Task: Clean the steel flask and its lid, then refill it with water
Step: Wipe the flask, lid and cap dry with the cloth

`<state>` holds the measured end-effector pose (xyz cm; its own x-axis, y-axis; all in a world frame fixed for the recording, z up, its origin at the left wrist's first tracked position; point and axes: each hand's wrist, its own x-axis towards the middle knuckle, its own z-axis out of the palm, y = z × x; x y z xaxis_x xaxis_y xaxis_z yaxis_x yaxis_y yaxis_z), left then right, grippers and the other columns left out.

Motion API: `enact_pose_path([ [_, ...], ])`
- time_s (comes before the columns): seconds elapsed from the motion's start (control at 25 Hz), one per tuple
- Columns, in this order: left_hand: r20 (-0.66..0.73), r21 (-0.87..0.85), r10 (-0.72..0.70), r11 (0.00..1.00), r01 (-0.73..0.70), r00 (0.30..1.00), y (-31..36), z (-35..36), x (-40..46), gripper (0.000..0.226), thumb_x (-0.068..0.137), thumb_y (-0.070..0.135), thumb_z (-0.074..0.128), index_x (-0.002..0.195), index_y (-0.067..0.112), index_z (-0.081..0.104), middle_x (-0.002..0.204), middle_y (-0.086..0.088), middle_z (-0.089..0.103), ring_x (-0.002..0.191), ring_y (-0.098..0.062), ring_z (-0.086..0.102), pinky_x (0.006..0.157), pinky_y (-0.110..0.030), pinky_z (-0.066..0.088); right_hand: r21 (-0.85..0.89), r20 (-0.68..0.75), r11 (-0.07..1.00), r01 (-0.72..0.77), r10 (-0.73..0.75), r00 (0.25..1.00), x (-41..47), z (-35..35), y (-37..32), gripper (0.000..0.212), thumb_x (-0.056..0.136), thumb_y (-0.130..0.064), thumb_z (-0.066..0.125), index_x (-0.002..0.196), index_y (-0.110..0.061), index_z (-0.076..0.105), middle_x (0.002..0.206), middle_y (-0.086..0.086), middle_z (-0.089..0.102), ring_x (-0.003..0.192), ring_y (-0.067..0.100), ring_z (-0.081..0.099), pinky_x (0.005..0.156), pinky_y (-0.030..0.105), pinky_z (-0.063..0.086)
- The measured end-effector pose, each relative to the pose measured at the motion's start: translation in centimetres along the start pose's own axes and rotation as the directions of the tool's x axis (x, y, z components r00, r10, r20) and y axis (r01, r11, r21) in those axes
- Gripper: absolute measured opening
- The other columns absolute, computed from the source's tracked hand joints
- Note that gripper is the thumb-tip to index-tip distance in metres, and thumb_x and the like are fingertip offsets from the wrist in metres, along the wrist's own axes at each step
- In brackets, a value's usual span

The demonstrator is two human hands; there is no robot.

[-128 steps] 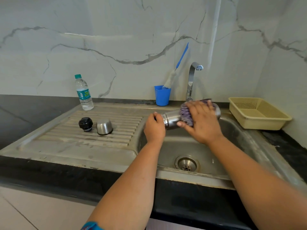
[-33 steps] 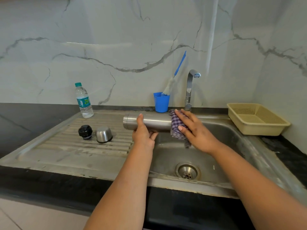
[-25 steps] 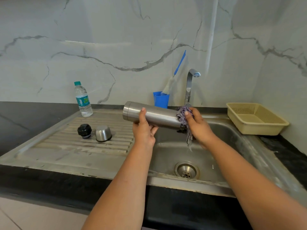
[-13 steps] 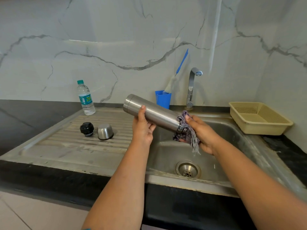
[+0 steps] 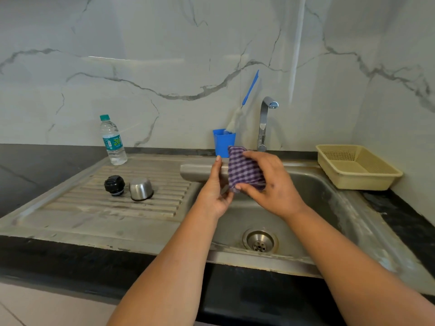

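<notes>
Steel flask (image 5: 200, 171) held level above the sink's (image 5: 329, 191) left rim, at about 12 o'clock from the drain (image 5: 260, 240), base end pointing toward 9 o'clock. Levelled out from the tilt of half a second ago, when the base end stood higher and the mouth dipped toward the basin. Left hand (image 5: 215, 191) curled round the middle of the body, thumb up over the top. Right hand (image 5: 270, 184) wrapped over the checked purple cloth (image 5: 244, 171), fingers and thumb pinching it around the flask's right-hand part; mouth hidden under the cloth, so cannot tell whether the neck is covered too. Cloth moved back up onto the body from the mouth end, which reads as the outside wipe carrying on rather than finished.

Black stopper (image 5: 114, 185) and steel cap (image 5: 141, 192) resting side by side on the ribbed drainboard (image 5: 94, 205) at 9 o'clock from the hands, just apart, untouched; lid cleaning judged not yet begun. Water bottle (image 5: 112, 140) upright at 10 o'clock, capped, for the refill later. Blue cup (image 5: 222, 140) with brush (image 5: 244, 102) at 12 o'clock beside the tap (image 5: 264, 123), no water seen running. Yellow basket (image 5: 357, 168) on the bench at 2 o'clock.
</notes>
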<state>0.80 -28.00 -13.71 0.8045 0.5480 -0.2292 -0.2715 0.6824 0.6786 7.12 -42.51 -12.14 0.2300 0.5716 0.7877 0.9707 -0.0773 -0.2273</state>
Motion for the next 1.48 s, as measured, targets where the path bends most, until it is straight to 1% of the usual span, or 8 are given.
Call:
enact_pose_path([
  [0.12,0.028,0.032,0.041,0.999,-0.042,0.999,0.7,-0.2,0.1,0.073,0.070,0.057,0.077,0.123,0.008,0.064,0.120,-0.014,0.068,0.111,-0.026,0.065,0.080,-0.036,0.059,-0.266,0.129,0.953,0.143,-0.112,0.985,0.8,-1.0,-0.7,0.072,0.078,-0.042,0.074,0.141,-0.024,0.045,0.147,0.000,0.042,0.140,0.025,0.028,0.116,0.050,0.023],
  [0.24,0.042,0.001,0.050,0.999,-0.050,0.998,1.0,0.0,-0.2,0.059,0.080,0.052,0.072,0.119,0.008,0.065,0.110,-0.013,0.070,0.103,-0.023,0.067,0.079,-0.034,0.060,-0.315,0.204,0.938,0.147,-0.085,0.975,1.1,-1.3,-1.5,0.075,0.080,-0.026,0.074,0.146,-0.017,0.040,0.149,0.011,0.039,0.135,0.029,0.035,0.112,0.040,0.032],
  [0.44,0.116,-0.058,-0.017,0.998,0.024,0.993,0.0,1.0,-0.3,0.062,0.082,0.043,0.069,0.128,0.003,0.060,0.114,-0.017,0.071,0.111,-0.028,0.066,0.100,-0.040,0.051,0.028,-0.099,0.934,-0.357,0.358,0.929,1.1,0.0,-2.4,0.064,0.084,-0.048,0.066,0.136,-0.016,0.048,0.118,0.005,0.057,0.107,0.017,0.054,0.090,0.022,0.041],
  [0.68,0.237,-0.148,-0.023,0.987,0.060,0.971,0.7,0.6,-0.4,0.054,0.087,0.045,0.061,0.122,0.003,0.058,0.105,-0.018,0.071,0.097,-0.029,0.069,0.085,-0.040,0.058,-0.296,0.168,0.928,0.226,-0.183,0.969,1.1,-0.6,-2.0,0.063,0.079,-0.013,0.071,0.138,-0.019,0.050,0.140,0.013,0.045,0.126,0.031,0.039,0.105,0.044,0.041],
  [0.88,0.164,-0.071,-0.062,0.995,0.074,0.985,0.3,0.6,-0.3,0.068,0.082,0.045,0.069,0.135,0.005,0.054,0.118,-0.017,0.068,0.100,-0.027,0.068,0.092,-0.037,0.056,-0.039,-0.039,0.953,-0.301,0.300,0.953,0.6,0.7,-3.1,0.072,0.079,-0.042,0.073,0.142,-0.025,0.043,0.122,0.003,0.050,0.111,0.020,0.049,0.097,0.033,0.046],
  [1.08,0.243,0.004,0.006,1.000,-0.008,0.970,0.6,1.0,-0.3,0.057,0.091,0.049,0.055,0.125,0.003,0.058,0.110,-0.017,0.070,0.102,-0.028,0.068,0.084,-0.039,0.058,-0.318,0.079,0.943,0.103,-0.082,0.993,0.3,-0.7,-2.1,0.066,0.078,-0.019,0.075,0.139,-0.013,0.050,0.134,0.018,0.049,0.122,0.035,0.046,0.095,0.046,0.050],
  [1.32,0.121,0.286,-0.015,0.958,-0.021,0.993,1.8,0.3,-0.2,0.052,0.089,0.052,0.063,0.115,0.007,0.064,0.104,-0.013,0.074,0.100,-0.025,0.069,0.080,-0.037,0.058,-0.357,0.180,0.882,0.308,-0.259,0.949,0.4,-0.7,-1.1,0.062,0.079,-0.008,0.071,0.138,-0.013,0.052,0.137,0.016,0.051,0.126,0.034,0.045,0.096,0.045,0.050],
  [1.48,0.148,0.084,0.020,0.996,-0.033,0.989,1.4,0.4,0.0,0.065,0.080,0.040,0.073,0.130,0.002,0.057,0.111,-0.015,0.069,0.099,-0.023,0.066,0.071,-0.031,0.060,-0.016,-0.121,0.994,-0.112,0.109,0.987,0.2,0.3,-2.1,0.068,0.073,-0.023,0.081,0.135,-0.014,0.054,0.123,0.008,0.056,0.112,0.010,0.052,0.099,0.021,0.044],
])
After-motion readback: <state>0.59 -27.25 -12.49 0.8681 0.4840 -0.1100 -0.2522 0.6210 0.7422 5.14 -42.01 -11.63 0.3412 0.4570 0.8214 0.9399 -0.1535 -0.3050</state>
